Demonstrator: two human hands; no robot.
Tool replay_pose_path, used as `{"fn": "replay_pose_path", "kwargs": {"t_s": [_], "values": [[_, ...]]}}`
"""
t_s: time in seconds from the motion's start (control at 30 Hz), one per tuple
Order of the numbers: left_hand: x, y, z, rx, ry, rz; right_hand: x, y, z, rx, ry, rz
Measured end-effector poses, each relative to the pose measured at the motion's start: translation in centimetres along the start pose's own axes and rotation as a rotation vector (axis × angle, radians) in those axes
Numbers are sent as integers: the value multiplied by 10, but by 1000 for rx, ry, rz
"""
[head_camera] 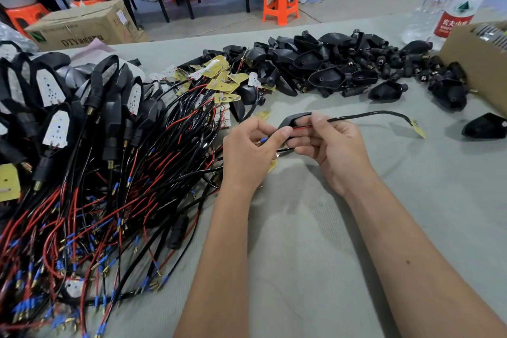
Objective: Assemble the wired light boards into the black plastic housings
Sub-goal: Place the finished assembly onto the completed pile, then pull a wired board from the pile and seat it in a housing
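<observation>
My right hand (333,149) grips a black plastic housing (293,119) just above the table's middle, thumb on its top edge. My left hand (248,151) pinches the blue-tipped red and black wire ends (264,140) coming out beside the housing. From the housing a black cable (365,115) arcs right to a small yellow light board (418,129) lying on the table. Empty black housings (329,68) lie heaped at the back. Loose yellow boards with wires (219,79) sit left of that heap.
Finished units with red and black wires (82,145) cover the left side. A cardboard box (477,63) and two water bottles (450,0) stand at the right back. One lone housing (484,126) lies at the right edge. Grey cloth (301,228) covers the table.
</observation>
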State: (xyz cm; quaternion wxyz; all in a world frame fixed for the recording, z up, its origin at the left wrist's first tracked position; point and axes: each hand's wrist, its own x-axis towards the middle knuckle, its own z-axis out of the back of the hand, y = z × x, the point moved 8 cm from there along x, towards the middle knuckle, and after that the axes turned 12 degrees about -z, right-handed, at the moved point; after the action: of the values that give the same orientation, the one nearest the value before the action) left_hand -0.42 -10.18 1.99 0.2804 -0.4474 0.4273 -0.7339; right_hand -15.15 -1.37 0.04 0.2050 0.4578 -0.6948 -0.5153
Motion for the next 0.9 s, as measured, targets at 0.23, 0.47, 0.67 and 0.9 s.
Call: {"fn": "replay_pose_path", "kwargs": {"t_s": [0.23,0.47,0.67,0.9], "values": [[0,-1,-2,-252,4,51,1,-4,15,-74,-248,45],[-1,-3,2,-462,-86,115,-7,7,25,-389,-490,115],[-3,0,2,-452,-13,166,3,-7,4,102,-72,-54],[1,3,19,-513,-199,188,-2,8,-4,-783,-166,242]]}}
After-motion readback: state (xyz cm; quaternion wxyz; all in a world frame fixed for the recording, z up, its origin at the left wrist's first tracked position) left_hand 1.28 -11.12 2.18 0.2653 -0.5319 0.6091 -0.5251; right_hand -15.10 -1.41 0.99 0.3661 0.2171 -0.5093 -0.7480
